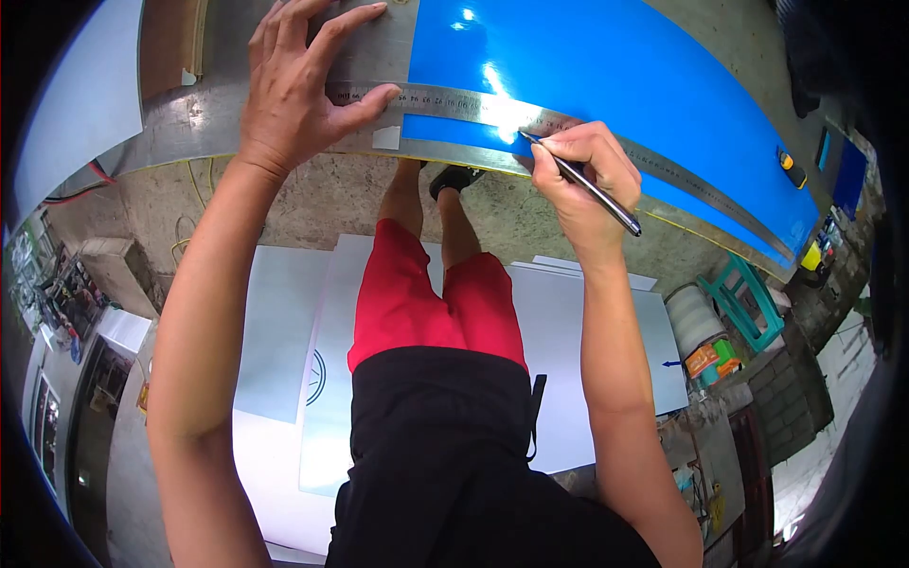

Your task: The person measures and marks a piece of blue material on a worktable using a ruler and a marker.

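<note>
A long steel ruler [445, 100] lies across a glossy blue sheet [606, 47] near the sheet's front edge. My left hand [289, 95] is spread at the ruler's left end, its thumb resting on the metal and its fingers stretched out over the grey tabletop [216, 118]. In my right hand [592, 175] is a dark pen [606, 201], pinched between thumb and fingers. The pen's tip is at the ruler's front edge, over the blue sheet; whether it touches cannot be made out. A small whitish patch [386, 138] sits on the table beside the sheet's left edge.
A yellow-and-black tool [792, 170] lies at the sheet's right end. To the left is a pale sheet [80, 104]. Below the table, large white panels [279, 331] lean or lie behind my legs. A green stool [748, 303] stands at lower right, with cluttered items around it.
</note>
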The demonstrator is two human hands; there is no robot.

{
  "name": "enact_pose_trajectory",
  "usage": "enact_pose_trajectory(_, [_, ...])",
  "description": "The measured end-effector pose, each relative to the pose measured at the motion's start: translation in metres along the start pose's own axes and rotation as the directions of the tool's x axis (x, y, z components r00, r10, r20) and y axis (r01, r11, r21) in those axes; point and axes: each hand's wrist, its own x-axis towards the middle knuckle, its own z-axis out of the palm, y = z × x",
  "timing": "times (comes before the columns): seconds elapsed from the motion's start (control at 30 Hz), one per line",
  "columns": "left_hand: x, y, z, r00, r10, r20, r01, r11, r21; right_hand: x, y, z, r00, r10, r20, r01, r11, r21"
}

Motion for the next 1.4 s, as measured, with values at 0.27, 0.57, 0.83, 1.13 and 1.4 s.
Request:
enact_pose_trajectory(0.27, [0.001, 0.0, 0.0, 1.0, -0.018, -0.006, 0.017, 1.0, -0.022, 0.0, -0.002, -0.012, 0.973, 0.222, -0.059, -0.187, 0.913, 0.363])
enact_pose_trajectory(0.57, [0.0, -0.003, 0.002, 1.0, -0.007, -0.017, 0.006, 0.999, -0.053, -0.001, -0.033, 0.014, 0.992, 0.123, 0.005, -0.115, 0.914, 0.389])
enact_pose_trajectory(0.83, [-0.001, -0.003, 0.003, 1.0, -0.022, -0.017, 0.02, 0.996, -0.092, -0.004, -0.033, 0.04, 0.998, 0.031, 0.062, -0.037, 0.993, 0.112])
enact_pose_trajectory(1.13, [-0.001, -0.003, 0.002, 1.0, -0.027, -0.012, 0.026, 0.995, -0.1, 0.005, -0.021, 0.044, 0.995, 0.082, 0.061, -0.087, 0.992, 0.087])
enact_pose_trajectory(1.4, [-0.002, -0.005, 0.002, 1.0, -0.026, -0.007, 0.025, 0.996, -0.091, 0.004, -0.017, 0.044, 0.992, 0.109, 0.059, -0.118, 0.979, 0.167])
